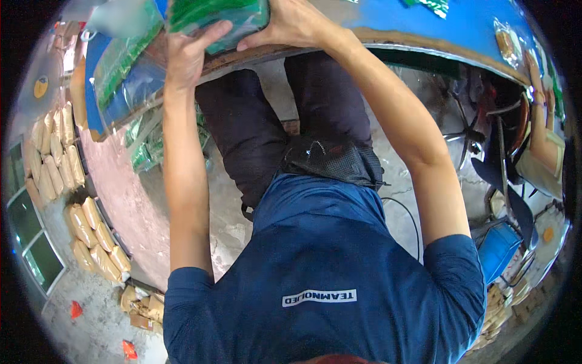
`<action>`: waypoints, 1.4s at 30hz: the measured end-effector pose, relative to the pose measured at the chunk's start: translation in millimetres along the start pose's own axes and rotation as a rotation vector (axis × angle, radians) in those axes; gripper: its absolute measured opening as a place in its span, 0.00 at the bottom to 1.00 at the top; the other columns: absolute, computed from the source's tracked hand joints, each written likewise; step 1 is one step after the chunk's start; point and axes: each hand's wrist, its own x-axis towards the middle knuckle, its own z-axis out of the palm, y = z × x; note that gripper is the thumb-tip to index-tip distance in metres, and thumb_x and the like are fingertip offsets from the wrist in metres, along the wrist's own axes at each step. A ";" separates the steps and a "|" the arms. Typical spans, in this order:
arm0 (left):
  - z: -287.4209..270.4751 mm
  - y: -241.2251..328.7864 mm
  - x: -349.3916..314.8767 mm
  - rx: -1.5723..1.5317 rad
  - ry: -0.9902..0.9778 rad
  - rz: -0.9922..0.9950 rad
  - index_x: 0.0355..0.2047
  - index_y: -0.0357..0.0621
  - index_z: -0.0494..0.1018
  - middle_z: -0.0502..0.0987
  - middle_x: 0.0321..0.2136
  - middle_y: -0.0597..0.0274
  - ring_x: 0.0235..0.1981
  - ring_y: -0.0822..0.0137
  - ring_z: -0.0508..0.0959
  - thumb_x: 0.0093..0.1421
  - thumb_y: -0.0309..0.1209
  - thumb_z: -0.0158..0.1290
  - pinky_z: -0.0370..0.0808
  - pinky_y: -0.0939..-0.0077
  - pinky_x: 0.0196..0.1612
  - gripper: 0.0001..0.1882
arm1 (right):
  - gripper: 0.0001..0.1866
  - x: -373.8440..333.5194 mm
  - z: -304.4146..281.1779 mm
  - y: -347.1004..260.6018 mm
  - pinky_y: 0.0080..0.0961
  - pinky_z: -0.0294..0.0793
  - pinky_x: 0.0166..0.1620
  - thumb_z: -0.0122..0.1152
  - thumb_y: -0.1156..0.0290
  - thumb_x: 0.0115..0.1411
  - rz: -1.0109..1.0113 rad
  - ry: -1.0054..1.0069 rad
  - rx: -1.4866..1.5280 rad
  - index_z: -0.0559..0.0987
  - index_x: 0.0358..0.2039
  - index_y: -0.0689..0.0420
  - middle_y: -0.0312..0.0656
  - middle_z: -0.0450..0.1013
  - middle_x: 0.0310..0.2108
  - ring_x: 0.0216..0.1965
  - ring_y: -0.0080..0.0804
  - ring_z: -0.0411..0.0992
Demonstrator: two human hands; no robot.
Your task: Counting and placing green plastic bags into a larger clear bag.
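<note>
A green block-shaped bundle in shiny clear plastic (221, 15) is held over the near edge of the blue table (357, 24), partly cut off by the top of the view. My left hand (187, 54) grips its left side, thumb laid across the near face. On its right side rests my right hand (291, 24), with the thumb low against the near corner. The far fingers of both hands are partly hidden. Beside my left hand, clear plastic with green printing (124, 67) lies along the table's left edge.
A small clear packet with brown contents (506, 42) lies on the table's right. Another person's arm (538, 115) shows there, near a dark chair (506, 176). Stacked brown packs (94, 233) line the left floor. A blue bin (500, 246) stands at lower right.
</note>
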 end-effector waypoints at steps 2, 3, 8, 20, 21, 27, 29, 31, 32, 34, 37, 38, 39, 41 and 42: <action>-11.8 -11.4 -1.4 -0.015 0.002 -0.013 0.58 0.37 0.66 0.74 0.51 0.56 0.54 0.61 0.74 0.51 0.13 0.60 0.68 0.63 0.61 0.33 | 0.52 7.0 -3.4 -15.7 0.43 0.68 0.57 0.76 0.65 0.44 0.190 -0.087 0.041 0.53 0.63 0.63 0.63 0.65 0.55 0.57 0.59 0.66; -21.2 -13.9 -4.6 -0.034 -0.009 -0.021 0.57 0.36 0.68 0.75 0.50 0.56 0.54 0.60 0.74 0.52 0.12 0.59 0.68 0.62 0.61 0.31 | 0.52 11.8 -4.6 -24.7 0.42 0.68 0.57 0.76 0.66 0.45 0.377 -0.166 0.069 0.52 0.63 0.63 0.63 0.66 0.54 0.57 0.59 0.67; -41.3 -6.0 -9.8 0.104 -0.112 -0.103 0.42 0.33 0.78 0.80 0.43 0.52 0.45 0.62 0.80 0.58 0.24 0.59 0.73 0.63 0.56 0.12 | 0.48 7.1 2.9 -24.1 0.40 0.70 0.55 0.75 0.68 0.46 0.146 -0.115 0.135 0.54 0.61 0.61 0.60 0.68 0.53 0.56 0.54 0.69; -0.5 12.9 -9.2 0.264 -0.091 -0.186 0.49 0.39 0.75 0.79 0.44 0.61 0.44 0.66 0.78 0.48 0.28 0.70 0.74 0.69 0.52 0.27 | 0.54 -2.3 5.3 -7.0 0.37 0.65 0.62 0.74 0.71 0.45 0.215 -0.142 0.029 0.50 0.67 0.62 0.57 0.61 0.60 0.61 0.47 0.63; -1.5 13.9 -6.7 0.321 -0.087 -0.156 0.50 0.40 0.75 0.79 0.45 0.61 0.46 0.65 0.78 0.48 0.30 0.71 0.73 0.68 0.54 0.28 | 0.51 -13.6 -1.6 3.5 0.37 0.67 0.59 0.76 0.64 0.44 0.290 -0.272 -0.097 0.56 0.64 0.62 0.56 0.66 0.56 0.56 0.50 0.67; -15.3 -25.8 -1.4 0.301 -0.186 0.144 0.55 0.40 0.69 0.77 0.47 0.62 0.49 0.66 0.76 0.40 0.34 0.76 0.71 0.69 0.56 0.42 | 0.49 0.4 4.7 -3.8 0.38 0.70 0.57 0.75 0.70 0.40 0.388 -0.230 0.052 0.58 0.62 0.60 0.56 0.70 0.52 0.55 0.48 0.70; -15.1 -13.6 -16.4 0.334 -0.143 0.074 0.55 0.41 0.70 0.77 0.47 0.62 0.50 0.66 0.75 0.40 0.34 0.76 0.70 0.68 0.58 0.41 | 0.50 -0.9 7.7 -12.5 0.37 0.69 0.57 0.76 0.69 0.39 0.436 -0.279 0.096 0.58 0.61 0.62 0.57 0.70 0.51 0.54 0.48 0.71; -7.1 3.1 -29.9 0.129 -0.079 -0.116 0.54 0.41 0.71 0.78 0.46 0.63 0.49 0.66 0.75 0.41 0.31 0.75 0.70 0.68 0.57 0.39 | 0.47 -5.5 6.3 -27.4 0.39 0.71 0.55 0.75 0.67 0.41 0.426 -0.291 0.094 0.59 0.60 0.63 0.57 0.72 0.49 0.53 0.50 0.72; -5.3 13.3 -36.5 0.096 -0.063 -0.128 0.53 0.41 0.72 0.78 0.45 0.63 0.48 0.67 0.75 0.41 0.31 0.75 0.71 0.68 0.55 0.38 | 0.47 -3.4 2.6 -49.0 0.39 0.72 0.53 0.76 0.64 0.42 0.498 -0.325 0.017 0.60 0.59 0.63 0.57 0.72 0.48 0.51 0.50 0.73; 12.6 38.9 -49.3 -0.160 0.028 -0.243 0.49 0.39 0.74 0.78 0.43 0.63 0.45 0.68 0.76 0.41 0.30 0.74 0.72 0.70 0.52 0.33 | 0.44 -7.6 -16.0 -83.4 0.39 0.74 0.49 0.79 0.56 0.42 0.461 -0.296 -0.131 0.64 0.51 0.65 0.55 0.76 0.42 0.45 0.50 0.76; 13.1 24.4 -81.0 -0.517 0.129 -0.410 0.59 0.38 0.64 0.74 0.50 0.60 0.51 0.66 0.74 0.39 0.25 0.72 0.72 0.68 0.54 0.45 | 0.41 -35.7 -38.6 -41.4 0.36 0.76 0.44 0.43 0.30 0.62 0.859 -0.315 0.823 0.71 0.48 0.62 0.52 0.76 0.46 0.45 0.43 0.77; 14.5 20.8 -85.7 -0.617 0.125 -0.400 0.62 0.38 0.58 0.72 0.51 0.59 0.52 0.64 0.74 0.39 0.25 0.72 0.72 0.66 0.55 0.50 | 0.50 -31.3 -19.0 -59.7 0.33 0.75 0.43 0.22 0.25 0.62 1.108 -0.201 0.833 0.70 0.55 0.61 0.50 0.74 0.50 0.43 0.37 0.76; 15.3 20.5 -94.5 -0.615 0.125 -0.397 0.62 0.38 0.58 0.72 0.51 0.59 0.52 0.64 0.74 0.39 0.25 0.72 0.72 0.66 0.55 0.50 | 0.52 -26.3 -3.1 -73.5 0.38 0.76 0.45 0.26 0.23 0.60 1.238 -0.164 1.007 0.68 0.59 0.61 0.51 0.73 0.52 0.42 0.41 0.77; 20.7 34.8 -99.4 -0.761 0.079 -0.363 0.62 0.37 0.59 0.72 0.52 0.58 0.53 0.64 0.73 0.38 0.27 0.74 0.72 0.65 0.55 0.51 | 0.57 -42.7 0.5 -83.4 0.50 0.71 0.56 0.29 0.20 0.56 1.323 -0.526 1.403 0.62 0.64 0.63 0.58 0.67 0.58 0.55 0.55 0.70; 17.9 16.1 -99.8 -0.642 0.113 -0.326 0.61 0.36 0.60 0.75 0.47 0.59 0.46 0.67 0.77 0.37 0.29 0.76 0.77 0.68 0.47 0.51 | 0.56 -60.8 20.0 -76.8 0.54 0.70 0.56 0.33 0.21 0.56 1.327 -0.673 1.685 0.63 0.64 0.63 0.61 0.65 0.60 0.56 0.58 0.70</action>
